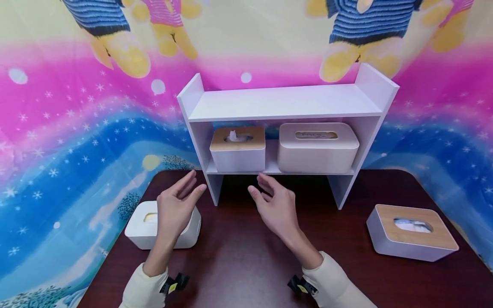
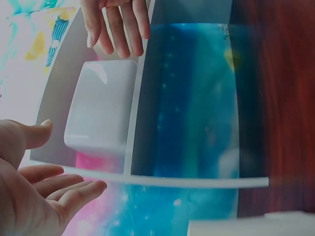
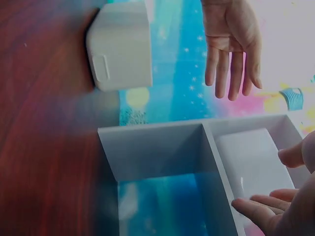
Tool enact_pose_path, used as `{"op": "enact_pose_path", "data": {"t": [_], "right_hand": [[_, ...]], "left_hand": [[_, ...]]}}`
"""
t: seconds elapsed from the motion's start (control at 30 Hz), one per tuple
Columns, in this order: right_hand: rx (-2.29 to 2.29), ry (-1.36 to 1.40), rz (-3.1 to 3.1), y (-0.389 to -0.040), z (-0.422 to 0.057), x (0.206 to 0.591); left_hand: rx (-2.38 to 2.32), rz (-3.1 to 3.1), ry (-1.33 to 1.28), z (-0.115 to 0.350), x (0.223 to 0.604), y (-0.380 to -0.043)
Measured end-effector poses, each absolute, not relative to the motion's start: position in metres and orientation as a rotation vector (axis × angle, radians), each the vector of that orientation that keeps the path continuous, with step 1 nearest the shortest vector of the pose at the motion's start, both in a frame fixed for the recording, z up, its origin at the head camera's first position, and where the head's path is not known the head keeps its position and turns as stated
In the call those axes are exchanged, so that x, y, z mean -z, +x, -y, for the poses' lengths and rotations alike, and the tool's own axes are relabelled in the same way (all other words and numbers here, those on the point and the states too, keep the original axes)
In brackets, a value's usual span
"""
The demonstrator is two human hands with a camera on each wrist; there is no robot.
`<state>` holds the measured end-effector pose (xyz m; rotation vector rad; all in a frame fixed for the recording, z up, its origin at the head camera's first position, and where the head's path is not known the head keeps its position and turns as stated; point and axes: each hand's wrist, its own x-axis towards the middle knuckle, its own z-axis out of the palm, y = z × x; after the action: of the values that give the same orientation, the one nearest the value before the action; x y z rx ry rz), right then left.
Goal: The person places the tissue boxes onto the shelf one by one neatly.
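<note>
Both hands are raised in front of a white two-tier shelf (image 1: 285,102). My left hand (image 1: 175,209) hovers left of the shelf, in front of a white tissue box (image 1: 140,222) on the table, with its fingers extended and nothing held. My right hand (image 1: 277,207) is before the lower tier, its fingers also extended and holding nothing. A smaller tissue box with a wood-look lid (image 1: 240,158) sits on that tier, between the hands in the wrist views. Beside it stands a larger cream tissue box (image 1: 317,154). Neither hand visibly touches a box.
At the right of the dark red-brown table (image 1: 246,265) lies another tissue box with a wood-look lid (image 1: 412,231). A patterned cloth (image 1: 77,128) hangs behind the table. The shelf's side panel (image 1: 348,184) stands on the tabletop.
</note>
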<state>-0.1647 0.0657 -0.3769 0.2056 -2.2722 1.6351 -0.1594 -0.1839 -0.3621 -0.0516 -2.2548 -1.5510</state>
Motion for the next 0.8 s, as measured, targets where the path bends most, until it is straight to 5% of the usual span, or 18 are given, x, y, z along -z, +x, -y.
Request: {"op": "enact_pose_path", "data": {"t": [0.8], "right_hand": [[-1.495,0.534,2.764,-0.162,-0.016,0.430]], "left_hand": [[1.110,2.676,0.047,0.277,0.382,-0.117]]}}
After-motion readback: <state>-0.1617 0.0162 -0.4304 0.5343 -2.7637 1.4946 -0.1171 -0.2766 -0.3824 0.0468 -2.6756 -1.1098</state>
